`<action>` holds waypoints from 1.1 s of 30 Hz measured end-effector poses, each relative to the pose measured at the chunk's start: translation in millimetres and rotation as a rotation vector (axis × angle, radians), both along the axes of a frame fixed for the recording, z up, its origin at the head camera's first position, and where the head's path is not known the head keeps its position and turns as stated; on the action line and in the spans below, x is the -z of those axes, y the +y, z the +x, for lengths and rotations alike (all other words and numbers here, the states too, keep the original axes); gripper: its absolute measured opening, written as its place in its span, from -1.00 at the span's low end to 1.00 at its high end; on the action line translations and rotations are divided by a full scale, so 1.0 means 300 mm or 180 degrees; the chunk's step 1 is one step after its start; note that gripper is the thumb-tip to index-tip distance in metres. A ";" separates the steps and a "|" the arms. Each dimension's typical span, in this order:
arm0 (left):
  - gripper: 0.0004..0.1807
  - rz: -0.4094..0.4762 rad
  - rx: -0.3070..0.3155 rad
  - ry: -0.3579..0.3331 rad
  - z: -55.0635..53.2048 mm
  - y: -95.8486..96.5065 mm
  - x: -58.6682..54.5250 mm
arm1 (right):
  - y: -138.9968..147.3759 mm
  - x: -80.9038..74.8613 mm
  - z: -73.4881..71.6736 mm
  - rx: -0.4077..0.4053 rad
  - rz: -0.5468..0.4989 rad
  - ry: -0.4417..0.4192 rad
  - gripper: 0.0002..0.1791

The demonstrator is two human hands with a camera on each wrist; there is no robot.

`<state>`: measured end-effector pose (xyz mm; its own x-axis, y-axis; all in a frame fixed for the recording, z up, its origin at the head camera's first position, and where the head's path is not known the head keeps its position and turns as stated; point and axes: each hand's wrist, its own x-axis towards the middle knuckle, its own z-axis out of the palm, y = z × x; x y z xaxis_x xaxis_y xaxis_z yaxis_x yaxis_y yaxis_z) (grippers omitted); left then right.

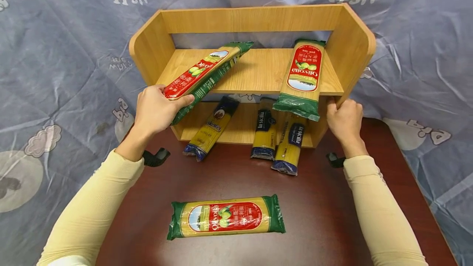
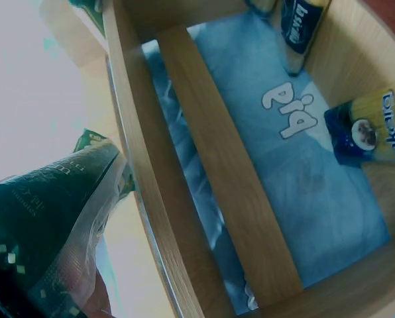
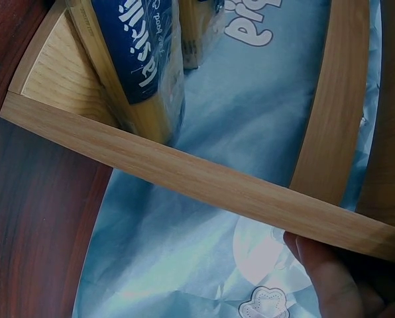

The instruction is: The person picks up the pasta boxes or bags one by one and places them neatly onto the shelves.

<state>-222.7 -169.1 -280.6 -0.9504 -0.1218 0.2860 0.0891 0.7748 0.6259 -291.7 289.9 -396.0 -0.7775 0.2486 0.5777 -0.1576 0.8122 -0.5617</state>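
Observation:
My left hand [image 1: 153, 110] grips the near end of a green-and-red pack of spaghetti [image 1: 197, 73], thumb on one side. That pack slants over the left part of the upper board of a two-tier wooden shelf [image 1: 251, 19], far end toward the back. In the left wrist view its green wrapper [image 2: 45, 205] shows beside the board's front edge. My right hand [image 1: 345, 120] holds the shelf's right side panel below the upper board; the right wrist view shows its fingertips [image 3: 317, 262] at the panel edge [image 3: 184, 173]. A matching pack [image 1: 304, 71] lies on the upper board's right end, overhanging the front.
Another green-ended spaghetti pack [image 1: 227, 218] lies crosswise on the dark red table [image 1: 207, 253]. On the lower tier, a yellow-and-blue pack [image 1: 212, 128] leans left; two more packs, one central [image 1: 264, 130] and one farther right [image 1: 290, 147], stick out forward. Patterned grey-blue cloth [image 1: 74, 52] hangs behind.

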 end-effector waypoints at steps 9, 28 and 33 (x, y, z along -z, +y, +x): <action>-0.34 -0.0247 -0.0164 -0.0015 -0.106 0.062 -0.038 | -0.008 0.004 -0.003 -0.0032 -0.0020 0.0086 -0.48; -0.35 -0.0596 -0.0098 0.0021 -0.202 0.230 -0.075 | -0.007 0.003 0.002 -0.0013 -0.0046 0.0045 -0.48; -0.35 -0.0638 -0.0124 -0.0016 -0.213 0.271 -0.080 | -0.007 -0.002 0.004 0.0003 -0.0068 0.0033 -0.46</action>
